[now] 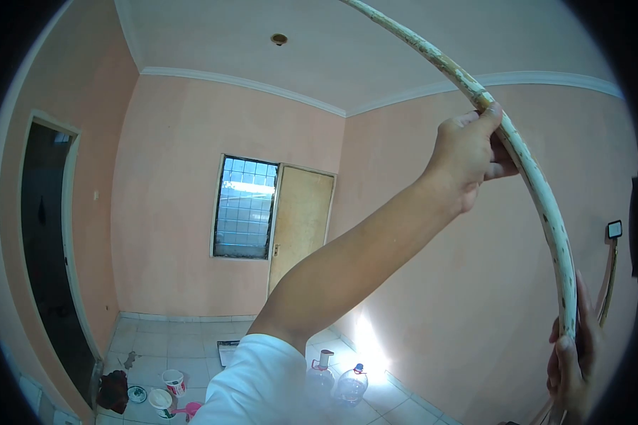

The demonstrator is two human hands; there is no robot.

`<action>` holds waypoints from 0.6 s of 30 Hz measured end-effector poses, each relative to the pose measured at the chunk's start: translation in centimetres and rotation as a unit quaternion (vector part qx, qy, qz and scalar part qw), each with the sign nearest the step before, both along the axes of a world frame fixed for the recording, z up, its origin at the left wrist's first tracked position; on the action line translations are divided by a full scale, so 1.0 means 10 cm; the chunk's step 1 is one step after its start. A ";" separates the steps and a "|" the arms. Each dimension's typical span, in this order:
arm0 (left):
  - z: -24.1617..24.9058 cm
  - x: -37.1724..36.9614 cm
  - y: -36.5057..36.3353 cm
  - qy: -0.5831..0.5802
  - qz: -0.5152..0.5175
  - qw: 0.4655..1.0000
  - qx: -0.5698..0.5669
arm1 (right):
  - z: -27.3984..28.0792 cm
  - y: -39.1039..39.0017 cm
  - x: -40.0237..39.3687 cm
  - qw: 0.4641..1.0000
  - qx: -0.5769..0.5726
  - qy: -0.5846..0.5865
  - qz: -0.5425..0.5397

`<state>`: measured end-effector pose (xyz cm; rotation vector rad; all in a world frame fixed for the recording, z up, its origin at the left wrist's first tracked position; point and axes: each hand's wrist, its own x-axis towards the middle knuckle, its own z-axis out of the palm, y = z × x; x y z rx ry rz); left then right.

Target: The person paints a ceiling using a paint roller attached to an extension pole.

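Note:
A long paint-spotted pole (pixel 539 188) rises from the lower right and runs out of view at the top, looking curved in the picture. My left hand (pixel 478 149) grips it partway up, thumb over the near side and fingers behind. Lower on the same pole, my right hand (pixel 574 361) is wrapped round its bottom end near the right edge. The upper end of the pole is outside the frame.
Paint buckets (pixel 161 400), a pink dipper (pixel 190 409), a dark cloth (pixel 113 392) and water bottles (pixel 352 386) stand or lie on the tiled floor. A door (pixel 303 219) and louvred window (pixel 245 207) are behind. A small light (pixel 614 229) is at the right.

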<state>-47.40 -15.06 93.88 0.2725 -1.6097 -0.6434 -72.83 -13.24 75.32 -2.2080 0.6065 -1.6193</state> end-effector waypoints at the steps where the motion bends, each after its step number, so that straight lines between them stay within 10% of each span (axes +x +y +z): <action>1: 0.03 0.17 -0.03 0.002 0.009 1.000 0.004 | 0.05 -0.05 0.20 1.000 0.009 -0.011 -0.008; 18: 0.42 3.11 -0.64 0.076 0.137 0.987 0.042 | 0.56 -0.61 3.14 0.993 0.021 0.029 0.113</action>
